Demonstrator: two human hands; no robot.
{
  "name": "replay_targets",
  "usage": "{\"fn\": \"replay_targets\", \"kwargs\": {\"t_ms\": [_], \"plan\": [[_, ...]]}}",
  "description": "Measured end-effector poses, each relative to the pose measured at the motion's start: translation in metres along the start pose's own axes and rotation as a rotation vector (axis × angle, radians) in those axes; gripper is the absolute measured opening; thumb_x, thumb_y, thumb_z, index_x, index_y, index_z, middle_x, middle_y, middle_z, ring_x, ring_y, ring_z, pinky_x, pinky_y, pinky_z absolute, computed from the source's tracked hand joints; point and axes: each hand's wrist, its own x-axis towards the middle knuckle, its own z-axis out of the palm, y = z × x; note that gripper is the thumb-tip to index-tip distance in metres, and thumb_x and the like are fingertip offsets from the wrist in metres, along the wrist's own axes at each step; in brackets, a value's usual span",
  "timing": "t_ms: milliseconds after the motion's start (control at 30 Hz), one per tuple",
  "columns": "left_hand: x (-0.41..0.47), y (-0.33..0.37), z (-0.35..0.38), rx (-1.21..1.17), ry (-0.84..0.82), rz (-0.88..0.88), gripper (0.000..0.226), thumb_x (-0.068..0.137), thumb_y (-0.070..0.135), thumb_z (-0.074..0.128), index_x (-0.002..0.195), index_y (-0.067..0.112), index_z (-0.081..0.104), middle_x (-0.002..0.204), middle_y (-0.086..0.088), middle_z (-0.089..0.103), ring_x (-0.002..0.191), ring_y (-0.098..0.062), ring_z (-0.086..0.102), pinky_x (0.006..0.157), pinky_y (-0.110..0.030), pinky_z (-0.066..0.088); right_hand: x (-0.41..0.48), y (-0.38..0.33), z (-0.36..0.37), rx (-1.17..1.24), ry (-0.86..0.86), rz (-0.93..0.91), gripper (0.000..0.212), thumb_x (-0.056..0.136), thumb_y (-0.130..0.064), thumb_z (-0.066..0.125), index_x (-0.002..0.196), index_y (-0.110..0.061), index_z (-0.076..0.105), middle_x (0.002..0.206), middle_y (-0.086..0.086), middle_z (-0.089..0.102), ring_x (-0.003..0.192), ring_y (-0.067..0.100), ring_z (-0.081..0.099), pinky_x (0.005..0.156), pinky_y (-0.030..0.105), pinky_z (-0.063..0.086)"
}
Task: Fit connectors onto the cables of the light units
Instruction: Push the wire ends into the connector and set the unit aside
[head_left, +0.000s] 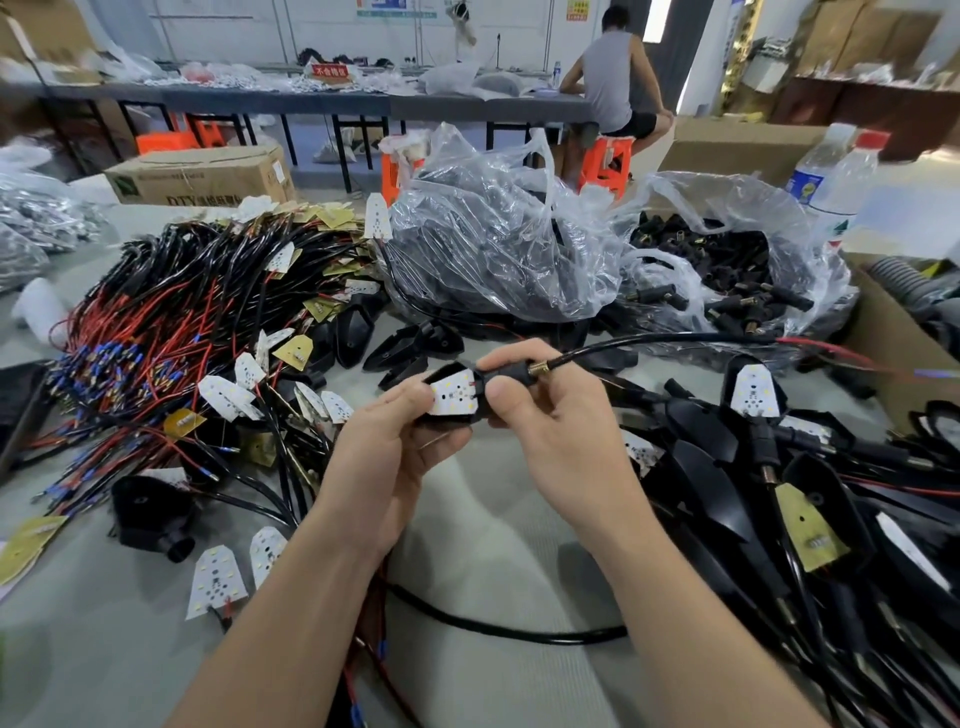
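Observation:
At the centre of the head view my left hand grips a light unit, a black housing with a white LED board facing up. My right hand pinches the black connector at the unit's right end, where a brass tip shows. A black cable runs from that tip to the right and ends in red wire. My fingers hide the joint between housing and connector.
A heap of red and black wired LED boards lies on the left. Finished black units pile up on the right. Clear bags of black housings and connectors stand behind. A water bottle stands at the far right. A person sits at the back table.

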Motion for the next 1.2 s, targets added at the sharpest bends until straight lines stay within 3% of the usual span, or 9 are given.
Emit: {"fn": "replay_targets", "kwargs": {"t_ms": [100, 267, 400, 500, 567, 700, 867, 1000, 1200], "plan": [[-0.001, -0.001, 0.000, 0.010, -0.068, -0.023, 0.030, 0.082, 0.013, 0.067, 0.109, 0.005, 0.078, 0.108, -0.016, 0.076, 0.086, -0.020, 0.075, 0.067, -0.024, 0.060, 0.002, -0.003, -0.005, 0.064, 0.005, 0.118, 0.012, 0.091, -0.014, 0.065, 0.090, -0.021, 0.074, 0.076, 0.024, 0.066, 0.067, 0.023, 0.064, 0.075, 0.050, 0.058], [-0.006, 0.003, 0.003, 0.057, -0.062, 0.023, 0.029, 0.077, 0.015, 0.072, 0.104, 0.011, 0.081, 0.102, -0.012, 0.077, 0.084, -0.019, 0.075, 0.065, -0.021, 0.058, -0.005, -0.019, -0.027, -0.338, 0.095, 0.204, 0.025, 0.093, -0.039, 0.063, 0.076, -0.022, 0.070, 0.065, -0.007, 0.070, 0.059, 0.009, 0.065, 0.070, 0.040, 0.057], [-0.014, 0.019, 0.004, 0.121, -0.108, 0.077, 0.018, 0.079, 0.013, 0.072, 0.094, 0.011, 0.082, 0.085, -0.011, 0.075, 0.063, -0.018, 0.069, 0.053, -0.018, 0.052, -0.032, -0.059, -0.053, -0.752, 0.358, -0.168, 0.022, 0.085, -0.052, 0.062, 0.078, -0.030, 0.063, 0.070, -0.014, 0.063, 0.074, 0.005, 0.055, 0.071, 0.025, 0.043], [-0.022, 0.033, 0.009, 0.122, -0.202, 0.067, 0.022, 0.075, 0.020, 0.074, 0.094, 0.010, 0.081, 0.079, -0.008, 0.069, 0.056, -0.013, 0.056, 0.046, -0.017, 0.043, -0.047, -0.083, -0.065, -1.059, 0.165, -0.465, 0.035, 0.082, -0.033, 0.068, 0.116, -0.026, 0.068, 0.128, -0.009, 0.066, 0.121, 0.019, 0.053, 0.107, 0.034, 0.036], [-0.026, 0.040, 0.019, 0.071, -0.179, 0.024, 0.017, 0.077, 0.022, 0.074, 0.087, 0.008, 0.078, 0.078, -0.005, 0.064, 0.053, -0.009, 0.049, 0.042, -0.016, 0.037, -0.052, -0.099, -0.073, -1.179, 0.110, -0.488, 0.023, 0.087, -0.023, 0.065, 0.109, -0.022, 0.071, 0.121, -0.006, 0.071, 0.114, 0.023, 0.061, 0.104, 0.036, 0.036], [-0.035, 0.040, 0.058, -0.067, -0.057, -0.089, 0.018, 0.092, 0.027, 0.068, 0.089, 0.009, 0.064, 0.076, -0.003, 0.062, 0.052, -0.007, 0.046, 0.044, -0.017, 0.038, -0.067, -0.131, -0.091, -1.307, 0.081, -0.191, 0.016, 0.091, -0.027, 0.055, 0.096, -0.026, 0.070, 0.088, -0.005, 0.074, 0.087, 0.025, 0.069, 0.071, 0.039, 0.053], [-0.051, 0.018, 0.109, -0.066, -0.167, -0.224, 0.022, 0.102, 0.028, 0.056, 0.101, 0.008, 0.064, 0.081, -0.006, 0.064, 0.058, -0.013, 0.062, 0.053, -0.019, 0.051, -0.091, -0.136, -0.133, -1.256, 0.126, 0.124, 0.017, 0.097, -0.033, 0.057, 0.105, -0.034, 0.072, 0.081, -0.005, 0.074, 0.083, 0.028, 0.066, 0.072, 0.040, 0.053], [-0.053, -0.003, 0.141, -0.158, -0.387, -0.304, 0.037, 0.093, 0.033, 0.061, 0.125, 0.015, 0.062, 0.120, -0.002, 0.071, 0.104, -0.014, 0.072, 0.079, -0.027, 0.061, -0.109, -0.111, -0.165, -1.095, 0.399, 0.193, 0.020, 0.095, -0.026, 0.063, 0.104, -0.036, 0.078, 0.085, -0.002, 0.078, 0.072, 0.030, 0.066, 0.070, 0.041, 0.054], [-0.048, -0.054, 0.158, 0.814, -0.139, 0.012, 0.040, 0.080, 0.021, 0.073, 0.115, 0.039, 0.066, 0.127, 0.006, 0.065, 0.106, -0.011, 0.062, 0.099, -0.034, 0.051, -0.121, -0.046, -0.203, -1.044, 0.452, 0.496, 0.031, 0.094, -0.013, 0.054, 0.113, -0.024, 0.075, 0.109, 0.008, 0.076, 0.102, 0.033, 0.066, 0.092, 0.039, 0.052]]}}
